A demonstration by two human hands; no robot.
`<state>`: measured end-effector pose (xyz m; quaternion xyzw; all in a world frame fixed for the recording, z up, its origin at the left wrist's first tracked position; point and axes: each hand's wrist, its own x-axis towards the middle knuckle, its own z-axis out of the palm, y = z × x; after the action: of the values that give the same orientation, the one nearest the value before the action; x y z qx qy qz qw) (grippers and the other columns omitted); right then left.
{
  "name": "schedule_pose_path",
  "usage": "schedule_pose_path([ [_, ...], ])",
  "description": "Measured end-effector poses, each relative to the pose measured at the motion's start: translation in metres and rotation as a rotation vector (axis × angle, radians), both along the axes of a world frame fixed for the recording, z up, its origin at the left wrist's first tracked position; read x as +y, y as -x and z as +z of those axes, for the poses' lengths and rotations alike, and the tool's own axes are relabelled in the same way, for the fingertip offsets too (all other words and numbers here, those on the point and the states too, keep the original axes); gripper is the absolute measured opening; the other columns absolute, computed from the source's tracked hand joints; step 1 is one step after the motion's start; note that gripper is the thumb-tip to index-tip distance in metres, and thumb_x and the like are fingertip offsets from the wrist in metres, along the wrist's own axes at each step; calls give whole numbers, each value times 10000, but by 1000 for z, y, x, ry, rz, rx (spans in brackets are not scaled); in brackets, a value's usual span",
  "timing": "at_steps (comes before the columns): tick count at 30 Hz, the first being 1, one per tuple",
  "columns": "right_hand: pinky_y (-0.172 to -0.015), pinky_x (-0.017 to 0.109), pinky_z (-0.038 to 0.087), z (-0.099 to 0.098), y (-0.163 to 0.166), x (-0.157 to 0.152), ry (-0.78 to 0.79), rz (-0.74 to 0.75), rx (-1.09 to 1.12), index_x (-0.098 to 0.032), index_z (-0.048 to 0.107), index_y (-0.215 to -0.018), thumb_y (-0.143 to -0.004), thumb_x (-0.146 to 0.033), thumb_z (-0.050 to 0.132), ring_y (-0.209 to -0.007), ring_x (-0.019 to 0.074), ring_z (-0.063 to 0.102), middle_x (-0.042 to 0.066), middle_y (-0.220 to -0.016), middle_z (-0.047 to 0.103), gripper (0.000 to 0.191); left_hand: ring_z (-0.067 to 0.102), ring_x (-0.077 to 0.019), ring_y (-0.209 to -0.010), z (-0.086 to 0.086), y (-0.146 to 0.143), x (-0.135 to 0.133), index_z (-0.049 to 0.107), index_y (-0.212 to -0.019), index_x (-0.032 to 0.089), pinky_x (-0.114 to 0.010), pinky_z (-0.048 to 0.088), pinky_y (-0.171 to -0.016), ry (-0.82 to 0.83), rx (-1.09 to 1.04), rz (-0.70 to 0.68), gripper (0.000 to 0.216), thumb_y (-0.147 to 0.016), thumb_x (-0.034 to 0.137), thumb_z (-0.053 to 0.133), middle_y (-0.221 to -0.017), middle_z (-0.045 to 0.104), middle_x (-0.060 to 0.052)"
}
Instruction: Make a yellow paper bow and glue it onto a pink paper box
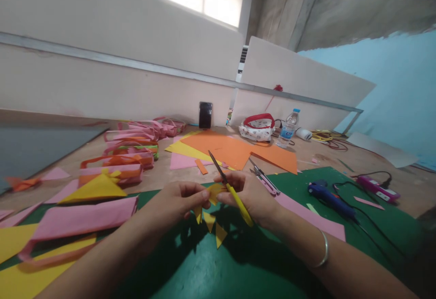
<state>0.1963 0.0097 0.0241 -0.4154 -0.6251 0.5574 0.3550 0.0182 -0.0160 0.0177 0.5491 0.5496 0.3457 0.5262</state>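
My left hand point(187, 197) pinches a small yellow cut piece point(214, 192), which looks like felt or craft foam. On its other side, my right hand point(250, 196) touches the same piece with its fingertips. Scissors point(237, 201) with yellow handles rest in my right hand, blades pointing up and away to the left. Below my fingers, yellow triangular scraps point(220, 235) show over the green mat point(190, 271); whether they hang from the piece or lie on the mat, I cannot tell. The fingers partly hide the piece.
Folded pink bag-like pieces point(85, 215) line the left. Orange sheets point(221, 147) lie ahead. A craft knife point(264, 178) is beside my right hand. A blue glue gun point(332, 200) and its cord are at right. Behind stand a phone point(205, 115), pouch point(257, 128) and water bottle point(288, 128).
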Motion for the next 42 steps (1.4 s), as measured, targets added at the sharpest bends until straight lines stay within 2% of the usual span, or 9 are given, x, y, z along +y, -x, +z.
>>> schedule_pose_path([
  [3,-655,265,446,-1,0,0,-29,2,-22,-165,653,-947,-578,-239,777,-700,127,561,-1,-793,621,396,439,-121,-552,-2,1,2,657,-666,168,-241,304,-529,8,-3,4,307,-674,475,663,-677,660,-22],
  [7,-616,245,408,4,-8,5,-113,48,-78,-171,641,-1040,-635,-303,763,-664,111,507,-19,-750,554,443,417,-111,-545,0,5,4,647,-625,176,-230,290,-517,-16,9,93,281,-684,451,657,-610,605,9],
  [10,-570,231,344,13,-22,12,-208,181,-239,-159,641,-1069,-703,-348,722,-626,99,428,-35,-700,467,420,415,-101,-543,5,11,6,653,-640,176,-220,293,-515,-22,0,172,279,-678,452,672,-627,599,13],
  [13,-551,231,290,23,-36,19,-308,366,-475,-147,671,-972,-707,-392,727,-626,102,374,-35,-685,432,365,414,-90,-554,10,18,7,650,-660,169,-206,304,-522,-24,-26,235,291,-685,459,670,-657,591,18],
  [17,-538,232,268,28,-43,23,-391,417,-659,-126,689,-912,-725,-478,697,-639,114,377,-22,-682,448,398,425,-85,-576,14,21,6,645,-667,157,-198,326,-542,-25,-43,254,298,-687,454,667,-677,589,20],
  [21,-525,229,276,26,-39,21,-335,433,-661,-107,690,-1008,-732,-518,675,-637,117,396,-11,-687,460,496,398,-75,-531,15,17,3,637,-637,166,-192,285,-504,-23,-18,245,258,-695,415,671,-588,557,43],
  [29,-484,228,212,26,-38,19,-289,451,-618,-111,695,-928,-736,-515,674,-579,92,327,-39,-624,395,448,315,-75,-434,15,14,1,629,-557,174,-218,201,-456,-55,18,187,286,-665,433,681,-409,426,73],
  [34,-494,221,254,25,-39,20,-280,449,-606,-99,697,-979,-734,-516,672,-601,101,367,-21,-658,444,484,364,-71,-459,14,14,3,628,-543,167,-213,232,-481,-78,37,158,306,-659,446,677,-492,549,39],
  [42,-482,220,246,24,-39,20,-271,462,-621,-104,702,-968,-717,-521,685,-568,92,332,-32,-631,434,487,333,-80,-426,11,14,4,640,-551,175,-229,184,-460,-81,66,129,308,-648,466,669,-433,493,50],
])
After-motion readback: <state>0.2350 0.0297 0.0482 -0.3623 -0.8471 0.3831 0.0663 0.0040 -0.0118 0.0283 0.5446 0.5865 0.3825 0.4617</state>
